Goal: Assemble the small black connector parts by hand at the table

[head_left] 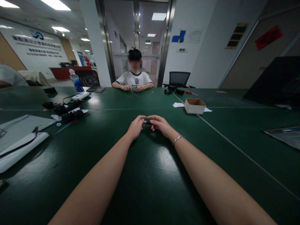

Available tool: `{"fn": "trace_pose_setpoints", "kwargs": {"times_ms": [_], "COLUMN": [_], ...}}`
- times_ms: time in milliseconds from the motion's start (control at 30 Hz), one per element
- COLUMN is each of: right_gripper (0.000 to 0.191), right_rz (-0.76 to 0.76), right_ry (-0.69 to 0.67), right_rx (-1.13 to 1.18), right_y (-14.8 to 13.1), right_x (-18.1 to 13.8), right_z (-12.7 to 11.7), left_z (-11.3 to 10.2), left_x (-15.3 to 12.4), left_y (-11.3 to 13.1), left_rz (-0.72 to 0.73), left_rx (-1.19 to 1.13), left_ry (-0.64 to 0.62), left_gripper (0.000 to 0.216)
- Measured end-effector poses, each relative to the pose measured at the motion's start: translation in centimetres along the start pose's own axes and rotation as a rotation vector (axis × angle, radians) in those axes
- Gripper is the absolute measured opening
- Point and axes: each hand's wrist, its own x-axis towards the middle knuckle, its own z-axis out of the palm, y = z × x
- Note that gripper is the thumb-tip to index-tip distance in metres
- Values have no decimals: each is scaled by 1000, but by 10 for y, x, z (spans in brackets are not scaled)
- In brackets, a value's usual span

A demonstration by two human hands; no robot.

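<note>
Both my arms reach forward over the green table [150, 187]. Between my hands lies a small dark rod-shaped object [147, 122] with a shiny metallic part at its left; its exact kind is too small to make out. My left hand [136, 127] has its fingers closed on the left end. Fingers of my right hand [162, 125] pinch the black right end, with the index finger stretched over the top. A silver bracelet [178, 139] circles my right wrist.
An open cardboard box [195, 107] stands ahead to the right on white paper. A red screwdriver [191, 92] lies behind it. Black gear [67, 109], a silver laptop-like panel [21, 125] and a bottle [75, 80] are at left. A person [134, 78] sits opposite.
</note>
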Motion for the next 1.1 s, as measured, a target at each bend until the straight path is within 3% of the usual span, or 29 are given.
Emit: {"fn": "trace_pose_setpoints", "kwargs": {"times_ms": [400,567,667,733,833,967,1100], "right_gripper": [27,18,19,20,21,17,28], "right_rz": [-6,-23,-140,-118,-10,23,10], "right_ry": [-22,-63,38,50,-45,-2,18], "right_rx": [-68,-407,-646,-631,-421,-290,-281], "right_y": [-1,-1,0,0,0,1,3], "right_x": [0,2,1,0,-1,-1,1], "right_z": [0,7,18,25,31,34,33], "left_z": [-2,-2,-1,0,1,3,-1], "left_x": [-3,-1,-1,-2,-5,-6,0], "left_y": [2,1,-1,-2,-4,4,42], "left_rz": [73,99,127,134,136,34,-247], "left_rx": [72,116,151,133,98,77,183], "left_ry": [20,63,57,33,3,-72,-253], "left_gripper": [28,29,29,28,31,32,34]}}
